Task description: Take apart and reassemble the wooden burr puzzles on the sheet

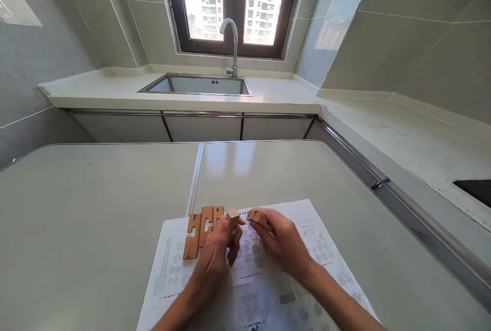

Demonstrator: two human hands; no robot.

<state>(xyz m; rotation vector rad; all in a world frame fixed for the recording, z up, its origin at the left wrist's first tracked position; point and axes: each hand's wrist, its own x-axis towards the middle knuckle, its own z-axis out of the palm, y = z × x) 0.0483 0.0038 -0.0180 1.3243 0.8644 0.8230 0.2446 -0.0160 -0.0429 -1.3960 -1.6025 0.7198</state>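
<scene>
My left hand (217, 249) is closed round a small light-wood puzzle piece (232, 216), whose end shows above the thumb. Just to the right, my right hand (282, 239) pinches another wooden puzzle piece (258, 218) with a dark mark on its end. The two pieces are apart, a short gap between them. Left of my left hand lie flat notched wooden pieces: one marked 3 (192, 236), a middle one (206, 223) and one marked 2 (218, 213), partly hidden by my hand. Under both hands is a printed sheet (172, 274) with line diagrams.
The sheet lies on a pale table (95, 228) with a seam strip (195, 177). Beyond the table stands a counter with a sink (199, 84) and a tap (235, 47) under a window. Another counter (429, 136) runs along the right.
</scene>
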